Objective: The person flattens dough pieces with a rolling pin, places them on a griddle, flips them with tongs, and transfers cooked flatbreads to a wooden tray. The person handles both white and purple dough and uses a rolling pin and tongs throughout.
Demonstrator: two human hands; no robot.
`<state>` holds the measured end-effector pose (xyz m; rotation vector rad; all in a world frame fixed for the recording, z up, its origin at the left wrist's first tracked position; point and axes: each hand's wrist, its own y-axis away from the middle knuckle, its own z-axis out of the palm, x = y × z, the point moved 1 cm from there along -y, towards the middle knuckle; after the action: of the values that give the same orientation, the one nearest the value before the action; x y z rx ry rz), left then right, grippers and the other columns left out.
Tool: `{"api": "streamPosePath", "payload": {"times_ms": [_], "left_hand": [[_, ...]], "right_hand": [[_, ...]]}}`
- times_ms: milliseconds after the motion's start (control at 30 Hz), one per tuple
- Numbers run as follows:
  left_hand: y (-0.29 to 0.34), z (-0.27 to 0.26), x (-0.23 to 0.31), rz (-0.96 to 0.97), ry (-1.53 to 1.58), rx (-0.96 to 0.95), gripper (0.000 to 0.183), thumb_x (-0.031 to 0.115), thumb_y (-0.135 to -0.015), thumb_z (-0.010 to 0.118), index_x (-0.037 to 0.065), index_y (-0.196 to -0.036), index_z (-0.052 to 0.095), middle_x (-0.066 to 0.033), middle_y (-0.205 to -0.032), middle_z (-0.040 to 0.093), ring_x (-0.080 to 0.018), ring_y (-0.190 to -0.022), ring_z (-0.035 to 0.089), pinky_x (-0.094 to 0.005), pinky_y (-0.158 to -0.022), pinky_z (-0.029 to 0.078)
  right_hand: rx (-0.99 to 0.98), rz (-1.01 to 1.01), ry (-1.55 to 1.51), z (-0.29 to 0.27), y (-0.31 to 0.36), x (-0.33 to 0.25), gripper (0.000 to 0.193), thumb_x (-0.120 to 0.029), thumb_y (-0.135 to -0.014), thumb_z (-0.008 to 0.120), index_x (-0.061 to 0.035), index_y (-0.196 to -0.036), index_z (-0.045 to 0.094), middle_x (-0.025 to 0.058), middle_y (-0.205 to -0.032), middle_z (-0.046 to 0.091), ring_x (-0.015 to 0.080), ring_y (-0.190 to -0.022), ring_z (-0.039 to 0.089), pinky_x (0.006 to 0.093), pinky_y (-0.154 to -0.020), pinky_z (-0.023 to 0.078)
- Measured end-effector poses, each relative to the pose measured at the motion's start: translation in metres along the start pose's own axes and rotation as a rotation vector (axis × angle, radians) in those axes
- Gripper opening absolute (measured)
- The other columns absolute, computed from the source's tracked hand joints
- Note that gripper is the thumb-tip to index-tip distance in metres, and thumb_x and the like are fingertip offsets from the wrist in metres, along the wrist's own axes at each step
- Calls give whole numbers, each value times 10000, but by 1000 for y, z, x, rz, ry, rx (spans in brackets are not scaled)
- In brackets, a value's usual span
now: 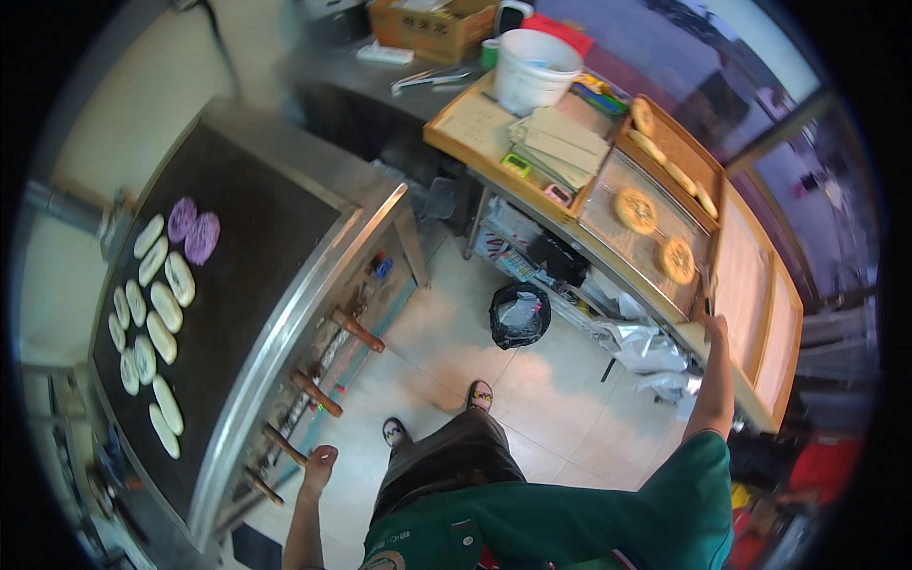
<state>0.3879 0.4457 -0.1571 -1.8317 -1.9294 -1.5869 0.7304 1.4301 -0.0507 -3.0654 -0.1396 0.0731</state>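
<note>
My right hand [715, 329] is closed around the dark handle of a thin tool [708, 306], whose kind I cannot make out. It reaches over the wooden-edged counter at the right, by a metal tray [617, 190] carrying two round golden flatbreads [636, 211]. At the left, my left hand [321, 465] hangs beside the griddle's wooden handles [313, 393], its fingers loosely bent and nothing visible in them. On the dark griddle [271, 223] lie several pale oval dough pieces [165, 309] and two purple ones [201, 237].
A white bucket [538, 74], stacked paper sheets [559, 142] and two small timers stand on the right counter. Behind the flatbreads, a wooden tray [693, 142] holds long breads. A black-lined bin [520, 316] sits on the tiled floor. Shelves of bags run under the counter.
</note>
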Motion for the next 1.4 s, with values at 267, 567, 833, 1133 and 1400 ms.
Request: {"api": "streamPosePath", "payload": {"times_ms": [267, 567, 833, 1133, 1400], "left_hand": [[77, 53, -88, -491, 163, 102, 302, 252, -886, 565, -4, -1040, 613, -93, -924, 671, -169, -754, 634, -299, -691, 500], [119, 110, -101, -553, 334, 109, 265, 216, -889, 537, -2, -1019, 612, -117, -900, 667, -194, -778, 646, -319, -671, 524], [218, 147, -196, -858, 509, 62, 274, 294, -878, 483, 60, -902, 625, -75, -809, 667, -170, -728, 653, -263, -504, 444], [206, 152, -190, -636, 340, -18, 280, 300, -867, 495, 64, -977, 598, -96, -873, 670, -214, -802, 671, -269, -530, 469], [165, 130, -142, -647, 390, 99, 224, 218, -889, 457, 61, -943, 607, -90, -846, 667, -207, -756, 651, -320, -592, 495]], "right_hand": [[196, -126, -222, -14, 53, -61, 423, -276, -757, 639, 37, -1029, 554, 208, -835, 612, 307, -782, 627, 400, -729, 481], [260, -513, -777, -61, 104, -278, 431, -329, -867, 636, 8, -1092, 490, 152, -843, 586, 216, -706, 576, 383, -640, 462], [10, -1154, -211, 1, 229, -420, 510, -410, -725, 716, -39, -1063, 627, 177, -1394, 380, 322, -1326, 292, 525, -1092, 189], [-247, -1212, -28, 20, 187, -447, 586, -485, -682, 703, -50, -1072, 654, 106, -1342, 458, 278, -1330, 297, 552, -1110, 138], [-166, -1242, -431, 3, 236, -397, 532, -348, -675, 757, 4, -1038, 590, 168, -1274, 486, 316, -1205, 440, 484, -1036, 302]]}}
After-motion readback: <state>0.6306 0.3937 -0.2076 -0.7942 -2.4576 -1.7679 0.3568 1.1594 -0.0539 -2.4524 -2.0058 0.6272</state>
